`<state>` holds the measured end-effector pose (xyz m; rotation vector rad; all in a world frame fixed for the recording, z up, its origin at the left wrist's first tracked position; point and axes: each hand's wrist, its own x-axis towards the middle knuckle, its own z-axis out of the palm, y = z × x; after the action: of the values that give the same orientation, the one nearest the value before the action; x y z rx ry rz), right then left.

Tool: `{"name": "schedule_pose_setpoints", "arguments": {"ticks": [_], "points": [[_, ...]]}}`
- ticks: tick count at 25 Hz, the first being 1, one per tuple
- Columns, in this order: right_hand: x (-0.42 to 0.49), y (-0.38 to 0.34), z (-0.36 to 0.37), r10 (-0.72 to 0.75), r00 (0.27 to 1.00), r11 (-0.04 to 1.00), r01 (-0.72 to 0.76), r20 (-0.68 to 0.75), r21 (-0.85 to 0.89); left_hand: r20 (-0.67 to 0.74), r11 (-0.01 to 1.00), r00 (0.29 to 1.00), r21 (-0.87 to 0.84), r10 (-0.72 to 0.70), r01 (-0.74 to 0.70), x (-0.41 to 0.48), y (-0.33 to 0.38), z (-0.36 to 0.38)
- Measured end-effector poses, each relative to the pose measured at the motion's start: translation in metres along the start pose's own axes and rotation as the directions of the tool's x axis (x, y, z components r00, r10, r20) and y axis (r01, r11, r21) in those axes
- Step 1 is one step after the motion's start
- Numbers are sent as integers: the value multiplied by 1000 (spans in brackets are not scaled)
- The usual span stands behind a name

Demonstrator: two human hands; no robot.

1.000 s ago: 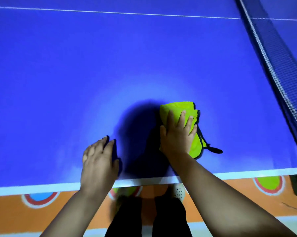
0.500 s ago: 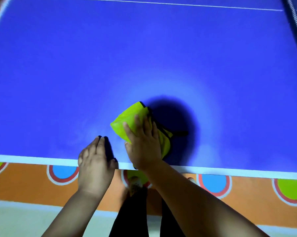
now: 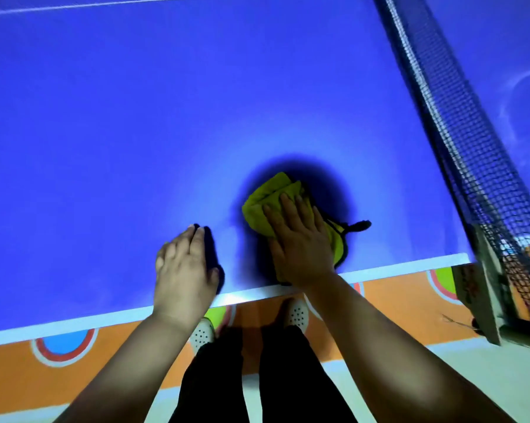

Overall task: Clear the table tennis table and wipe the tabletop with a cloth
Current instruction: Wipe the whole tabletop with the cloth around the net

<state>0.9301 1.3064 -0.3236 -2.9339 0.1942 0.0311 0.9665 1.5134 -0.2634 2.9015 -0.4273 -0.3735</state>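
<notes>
A folded yellow-green cloth (image 3: 268, 198) with a dark trim and a small black loop lies on the blue tabletop (image 3: 166, 117) close to the near white edge. My right hand (image 3: 298, 239) presses flat on the cloth with straight fingers and covers its near half. My left hand (image 3: 184, 265) rests flat on the bare tabletop just left of the cloth, by the edge, holding nothing.
The dark net (image 3: 459, 123) runs along the right side to its clamp post (image 3: 483, 285) at the table's edge. Below the edge are an orange floor mat (image 3: 404, 303) with coloured circles and my legs and white shoes (image 3: 297, 312).
My right hand has slid the cloth to the right, back toward the net, after a sweep to the left. The left hand stays flat by the edge.
</notes>
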Motion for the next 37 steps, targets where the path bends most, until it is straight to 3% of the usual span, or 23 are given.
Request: {"name": "schedule_pose_setpoints", "arguments": {"ticks": [8, 14, 21, 28, 37], "points": [[-32, 203, -43, 306, 952, 948, -304, -3, -92, 55, 980, 979, -62, 194, -191, 28, 145, 45], [-60, 233, -51, 527, 849, 850, -527, 30, 0, 62, 962, 960, -51, 272, -269, 27, 166, 53], [-74, 146, -45, 739, 669, 660, -743, 80, 109, 31, 966, 965, -22, 260, -259, 13, 102, 28], [-58, -27, -15, 648, 755, 749, -656, 100, 94, -33, 987, 988, -56, 149, -150, -20, -41, -5], [-24, -240, 19, 436, 892, 887, -448, 118, 109, -119, 994, 988, -64, -95, 88, -74, -242, -49]]}}
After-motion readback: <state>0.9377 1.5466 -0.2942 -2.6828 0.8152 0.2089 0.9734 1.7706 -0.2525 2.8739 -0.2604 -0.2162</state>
